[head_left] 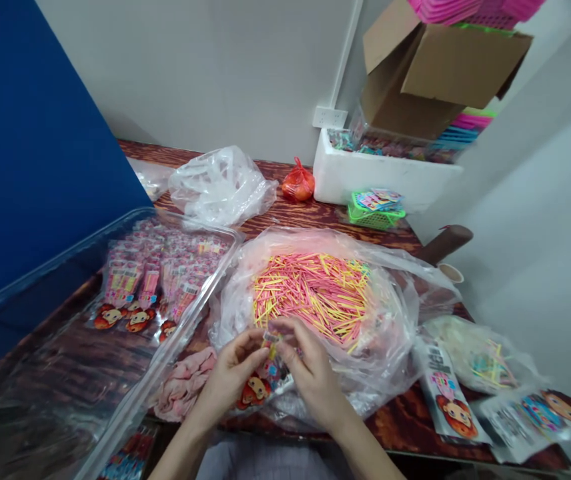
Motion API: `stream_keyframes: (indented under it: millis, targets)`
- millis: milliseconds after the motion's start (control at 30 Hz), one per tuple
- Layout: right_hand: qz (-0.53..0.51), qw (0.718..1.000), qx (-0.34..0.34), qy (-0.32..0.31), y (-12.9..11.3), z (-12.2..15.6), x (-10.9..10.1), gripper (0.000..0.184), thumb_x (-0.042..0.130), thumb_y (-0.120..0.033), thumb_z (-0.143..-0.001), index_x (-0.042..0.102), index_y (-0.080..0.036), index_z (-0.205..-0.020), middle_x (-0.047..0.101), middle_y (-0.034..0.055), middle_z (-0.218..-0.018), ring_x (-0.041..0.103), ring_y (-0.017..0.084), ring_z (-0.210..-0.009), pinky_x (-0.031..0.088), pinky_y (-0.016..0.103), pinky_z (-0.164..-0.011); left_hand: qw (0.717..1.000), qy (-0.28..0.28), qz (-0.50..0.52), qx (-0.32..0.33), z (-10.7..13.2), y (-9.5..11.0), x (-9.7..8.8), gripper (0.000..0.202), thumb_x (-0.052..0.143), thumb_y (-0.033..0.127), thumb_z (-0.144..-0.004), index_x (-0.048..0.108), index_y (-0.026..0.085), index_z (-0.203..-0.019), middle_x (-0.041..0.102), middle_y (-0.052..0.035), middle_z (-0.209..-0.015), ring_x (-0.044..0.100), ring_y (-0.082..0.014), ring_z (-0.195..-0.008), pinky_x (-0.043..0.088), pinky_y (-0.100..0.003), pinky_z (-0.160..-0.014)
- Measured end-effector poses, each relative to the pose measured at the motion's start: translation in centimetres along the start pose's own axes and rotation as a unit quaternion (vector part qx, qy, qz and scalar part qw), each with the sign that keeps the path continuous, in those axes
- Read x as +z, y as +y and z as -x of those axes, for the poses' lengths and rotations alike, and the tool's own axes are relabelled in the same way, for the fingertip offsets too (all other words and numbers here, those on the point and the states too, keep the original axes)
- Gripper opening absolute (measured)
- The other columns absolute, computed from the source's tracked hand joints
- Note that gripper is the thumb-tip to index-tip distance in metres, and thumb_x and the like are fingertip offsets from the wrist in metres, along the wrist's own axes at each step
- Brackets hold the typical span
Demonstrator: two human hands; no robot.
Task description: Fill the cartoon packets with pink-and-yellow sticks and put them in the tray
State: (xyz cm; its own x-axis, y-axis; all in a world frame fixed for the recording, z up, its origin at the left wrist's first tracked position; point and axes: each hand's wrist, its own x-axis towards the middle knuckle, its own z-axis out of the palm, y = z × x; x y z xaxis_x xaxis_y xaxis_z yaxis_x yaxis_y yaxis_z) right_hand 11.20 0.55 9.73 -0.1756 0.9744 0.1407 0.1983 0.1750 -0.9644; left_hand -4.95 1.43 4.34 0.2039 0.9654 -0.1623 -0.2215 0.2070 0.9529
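Both hands meet at the table's near edge over a small clear cartoon-printed packet point(258, 387). My left hand point(233, 377) pinches the packet's top from the left. My right hand point(310, 373) pinches it from the right, fingers closed on the opening. Just beyond the hands lies an open plastic bag point(390, 313) holding a heap of pink and yellow sticks point(313, 293). A crumpled pink cloth point(185, 387) lies left of my left hand.
A clear plastic bin point(115, 413) at left holds several filled packets point(150, 287). Loose packets point(453, 400) lie at right. At the back stand a white foam box point(380, 177), a green basket point(375, 215), a cardboard box point(435, 73), an orange bag point(298, 183) and an empty bag point(220, 187).
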Motion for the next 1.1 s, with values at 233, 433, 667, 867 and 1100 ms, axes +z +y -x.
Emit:
stream_keyframes:
  millis: [233,433,667,867,1100]
  targets:
    - [0.297,0.946,0.026,0.129,7.4,-3.1,-9.0,0.02,0.043,-0.021,-0.096,0.062,-0.017,-0.09,0.067,0.006,-0.09,0.062,0.019,-0.087,0.047,0.029,-0.078,0.983,0.163,-0.064,0.064,-4.3,-0.1,-3.9,0.033,0.072,0.041,-0.076,0.064,0.019,-0.099,0.07,-0.001,-0.09,0.065,-0.0156,-0.081,0.05,-0.023,-0.07]
    - [0.637,0.767,0.033,0.067,11.3,-4.8,-13.3,0.022,0.045,-0.005,-0.088,0.064,-0.011,-0.099,0.065,0.0165,-0.099,0.054,0.028,-0.096,0.04,0.037,-0.083,0.955,0.222,-0.178,0.088,-8.4,-3.1,-6.1,0.038,0.068,0.048,-0.073,0.065,0.016,-0.094,0.071,-0.0043,-0.089,0.065,-0.0216,-0.084,0.051,-0.033,-0.078]
    - [0.697,0.717,0.02,0.002,11.2,-5.2,-12.3,0.02,0.049,-0.006,-0.085,0.063,-0.011,-0.099,0.063,0.0168,-0.098,0.052,0.029,-0.093,0.037,0.039,-0.08,0.929,0.228,-0.279,0.077,-7.3,-3.4,-6.6,0.059,0.058,0.046,-0.083,0.05,0.016,-0.133,0.064,-0.0131,-0.123,0.063,-0.0269,-0.108,0.049,-0.043,-0.094]
    - [0.694,0.719,0.037,-0.013,11.7,-4.8,-12.2,0.02,0.047,-0.006,-0.087,0.063,-0.01,-0.098,0.065,0.0169,-0.096,0.054,0.029,-0.091,0.035,0.039,-0.08,0.85,0.25,-0.435,0.162,-4.1,-2.6,-6.3,0.053,0.053,0.045,-0.087,0.052,0.017,-0.131,0.055,-0.0137,-0.133,0.049,-0.0304,-0.126,0.037,-0.048,-0.108]
    - [0.63,0.772,0.079,0.0,12.2,-5.5,-13.9,0.02,0.041,-0.013,-0.093,0.061,-0.014,-0.093,0.069,0.0101,-0.087,0.06,0.021,-0.08,0.033,0.029,-0.068,0.848,0.234,-0.447,0.165,-1.3,-1.2,-5.7,0.045,0.052,0.049,-0.088,0.057,0.02,-0.122,0.054,-0.0116,-0.133,0.049,-0.0298,-0.125,0.038,-0.05,-0.107]
